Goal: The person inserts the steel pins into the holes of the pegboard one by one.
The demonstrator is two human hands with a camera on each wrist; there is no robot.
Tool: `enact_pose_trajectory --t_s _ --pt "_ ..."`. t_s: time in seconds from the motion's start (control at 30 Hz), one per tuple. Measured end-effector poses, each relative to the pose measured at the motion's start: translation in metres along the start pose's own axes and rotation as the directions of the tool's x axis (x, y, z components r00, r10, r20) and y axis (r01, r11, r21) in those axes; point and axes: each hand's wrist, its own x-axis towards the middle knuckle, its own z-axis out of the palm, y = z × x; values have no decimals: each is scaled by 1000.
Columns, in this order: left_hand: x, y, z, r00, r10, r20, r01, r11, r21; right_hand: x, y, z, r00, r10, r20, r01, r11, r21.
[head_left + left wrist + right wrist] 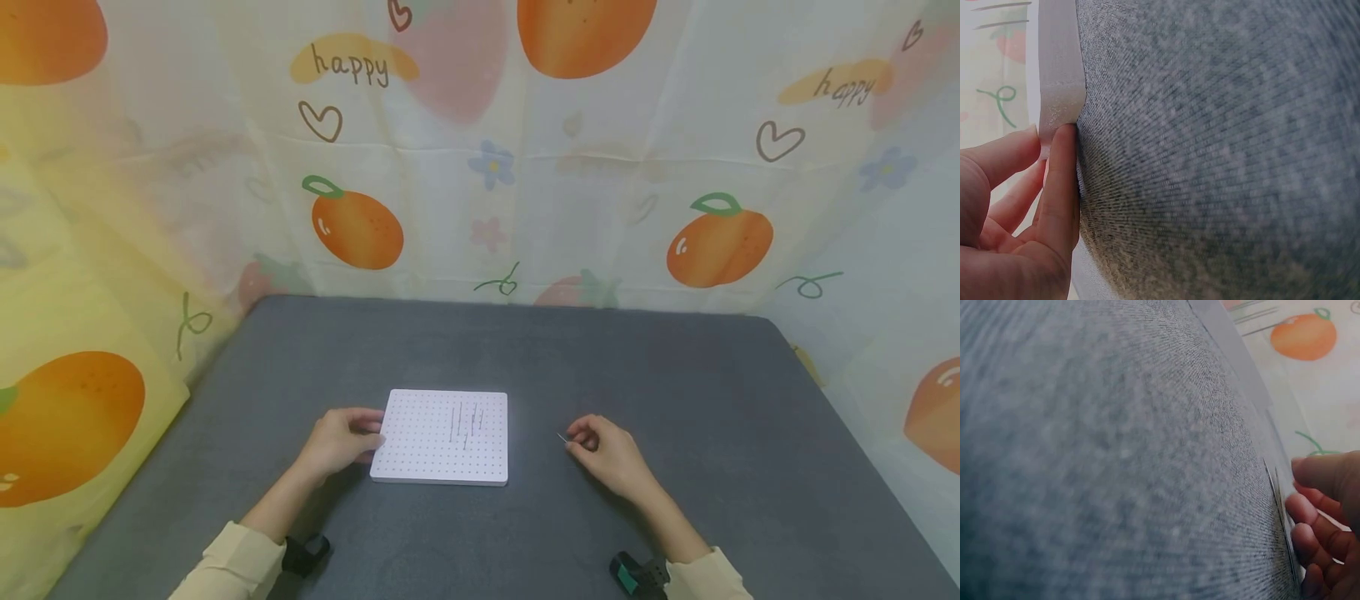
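A white board (420, 450) with rows of small holes lies on the table, several thin metal pins (452, 425) on its right half. My left hand (339, 437) holds the board's left edge. Close up in the left wrist view, the thumb is on one face and a finger (1060, 187) on the other. To the right of the board, my right hand (606, 454) has its fingers bent low over the table. A thin metal pin (1280, 512) runs along those fingertips, its end poking out toward the board; I cannot tell whether they grip it.
The grey cloth-covered table (637, 358) stretches out around the board. Behind it and at both sides hangs a printed curtain (450, 217) with oranges and hearts. A black band (306, 554) is at the left wrist, and a black and green device (637, 575) at the right wrist.
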Motion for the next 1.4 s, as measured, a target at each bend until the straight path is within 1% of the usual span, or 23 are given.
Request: enact_pose_trajectory --t_s 0.13,0.37,0.57,0.83,1.17,1.4 --pt "1 -1 1 1000 -5 -8 5 1000 -3 2 0 0 1000 -2 17 3 1000 -23" --pt "2 -2 1 1000 -10 -1 10 1000 -17 4 1 0 999 -13 35 15 999 -52" --pt "0 0 0 1000 -12 1 12 1000 9 4 -1 1 998 -37 45 41 995 -90" --pt "-2 1 0 1000 -9 4 9 1000 22 3 -3 2 999 -38 36 42 993 -115" --pt "-1 -1 0 1000 -12 -4 12 1000 25 3 -6 3 997 -71 32 76 985 -156" --pt "0 -1 1 1000 -4 -7 4 1000 11 4 -9 2 997 -61 41 68 981 -181"
